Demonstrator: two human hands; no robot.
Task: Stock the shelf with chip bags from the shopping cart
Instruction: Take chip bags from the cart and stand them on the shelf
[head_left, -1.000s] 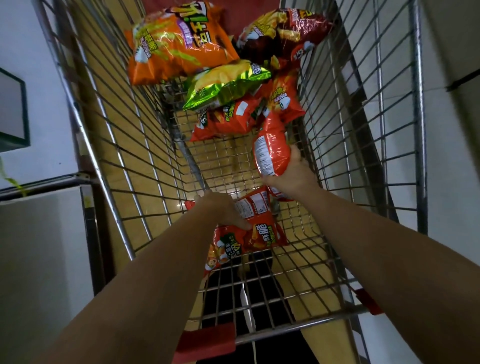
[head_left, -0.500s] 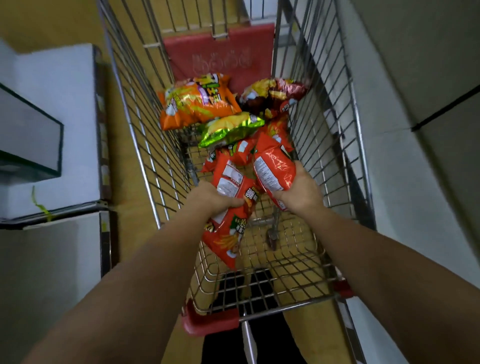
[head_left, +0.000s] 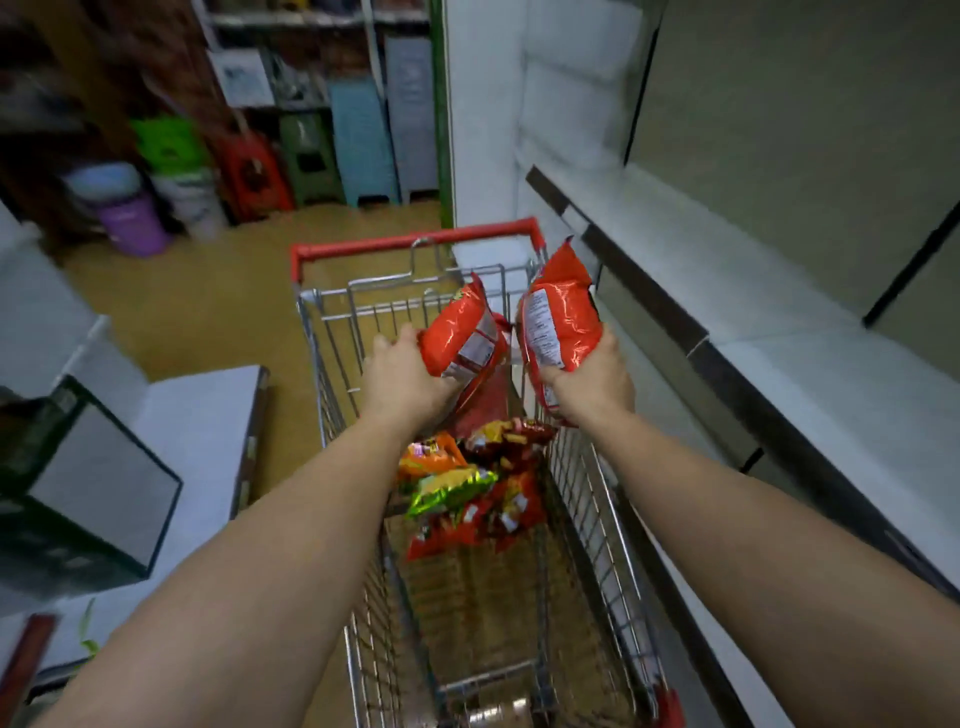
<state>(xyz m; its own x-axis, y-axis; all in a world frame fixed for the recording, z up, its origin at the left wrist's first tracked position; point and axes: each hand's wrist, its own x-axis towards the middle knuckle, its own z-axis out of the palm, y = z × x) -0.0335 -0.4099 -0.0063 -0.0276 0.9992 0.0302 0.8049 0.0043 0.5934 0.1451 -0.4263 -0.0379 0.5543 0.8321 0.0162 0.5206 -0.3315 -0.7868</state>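
Observation:
My left hand (head_left: 402, 376) grips a red chip bag (head_left: 462, 332), held above the far end of the wire shopping cart (head_left: 602, 493). My right hand (head_left: 592, 387) holds a second red chip bag (head_left: 558, 322) upright, just right of the first one and close to the cart's right wall. Several more chip bags (head_left: 467, 483), orange, green and dark red, lie piled in the cart's basket below my hands. A white shelf (head_left: 779, 353) runs along the right side of the cart, its boards bare.
The cart's red handle (head_left: 415, 241) is at its far end. A white counter (head_left: 202, 415) with a dark-framed box (head_left: 88, 493) stands at the left. Coloured stools and buckets (head_left: 249, 166) line the far wall across the yellow floor.
Both hands have lifted their red bags up out of the basket to above the cart's rim. My view has swung up from the basket to the aisle and shelf.

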